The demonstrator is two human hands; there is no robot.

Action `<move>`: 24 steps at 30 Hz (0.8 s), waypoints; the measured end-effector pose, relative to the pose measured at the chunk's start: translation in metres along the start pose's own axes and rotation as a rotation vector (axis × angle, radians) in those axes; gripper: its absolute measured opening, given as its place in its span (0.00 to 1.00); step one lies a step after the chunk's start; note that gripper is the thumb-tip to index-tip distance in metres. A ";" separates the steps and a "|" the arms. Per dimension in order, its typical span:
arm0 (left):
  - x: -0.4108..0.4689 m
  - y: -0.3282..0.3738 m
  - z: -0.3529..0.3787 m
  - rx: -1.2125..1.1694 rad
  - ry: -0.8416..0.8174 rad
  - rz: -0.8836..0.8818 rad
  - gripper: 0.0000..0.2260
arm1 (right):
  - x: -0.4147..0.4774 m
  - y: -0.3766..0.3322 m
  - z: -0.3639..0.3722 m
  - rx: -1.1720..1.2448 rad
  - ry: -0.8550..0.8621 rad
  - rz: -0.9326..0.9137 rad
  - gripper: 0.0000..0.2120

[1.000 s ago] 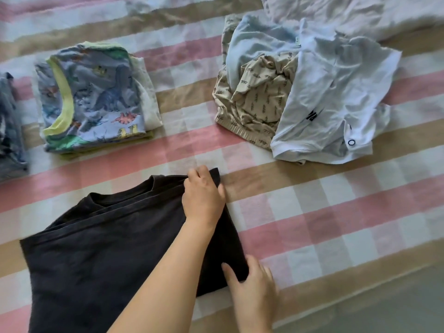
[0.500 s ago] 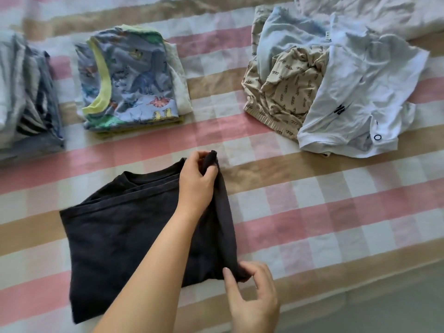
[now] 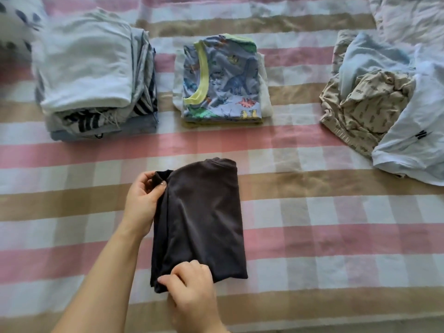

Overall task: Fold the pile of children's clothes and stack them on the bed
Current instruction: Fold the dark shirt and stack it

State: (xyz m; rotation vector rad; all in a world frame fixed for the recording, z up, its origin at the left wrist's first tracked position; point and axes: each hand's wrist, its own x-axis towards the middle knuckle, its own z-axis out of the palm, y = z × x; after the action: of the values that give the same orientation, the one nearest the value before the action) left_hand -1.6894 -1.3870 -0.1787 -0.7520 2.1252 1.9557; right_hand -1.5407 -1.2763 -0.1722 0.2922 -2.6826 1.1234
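Observation:
A black shirt [image 3: 201,217] lies on the checked bed sheet [image 3: 312,212], folded into a narrow upright rectangle with its collar at the far end. My left hand [image 3: 144,200] pinches the shirt's far left corner. My right hand [image 3: 189,287] pinches its near left corner. A folded stack topped by a white garment [image 3: 89,75] sits at the far left. A second folded stack with a dinosaur print shirt [image 3: 221,80] on top stands in the far middle. The unfolded pile [image 3: 374,102] of beige, pale blue and white clothes lies at the far right.
A rumpled white cover [image 3: 408,18] lies at the far right corner behind the pile. A patterned pillow [image 3: 14,22] shows at the far left corner. The bed's near edge runs along the bottom of the view.
Both hands carried the shirt's right side over to the left, so the shirt is now half as wide. The view shifted left, bringing the white-topped stack fully in.

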 end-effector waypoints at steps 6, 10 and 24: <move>-0.007 -0.029 -0.006 0.267 0.269 0.038 0.11 | -0.001 0.014 0.002 -0.054 -0.316 -0.005 0.09; -0.048 -0.037 -0.002 0.419 0.288 0.046 0.19 | 0.019 0.045 -0.027 0.047 0.027 0.346 0.13; -0.084 -0.028 -0.011 0.198 0.035 -0.287 0.07 | 0.043 0.077 -0.042 0.380 -0.199 1.026 0.09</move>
State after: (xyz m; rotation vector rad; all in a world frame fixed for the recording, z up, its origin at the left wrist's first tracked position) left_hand -1.6020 -1.3769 -0.1647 -0.9948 2.0561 1.5734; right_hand -1.5967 -1.1970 -0.1838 -1.0979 -2.7609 1.9231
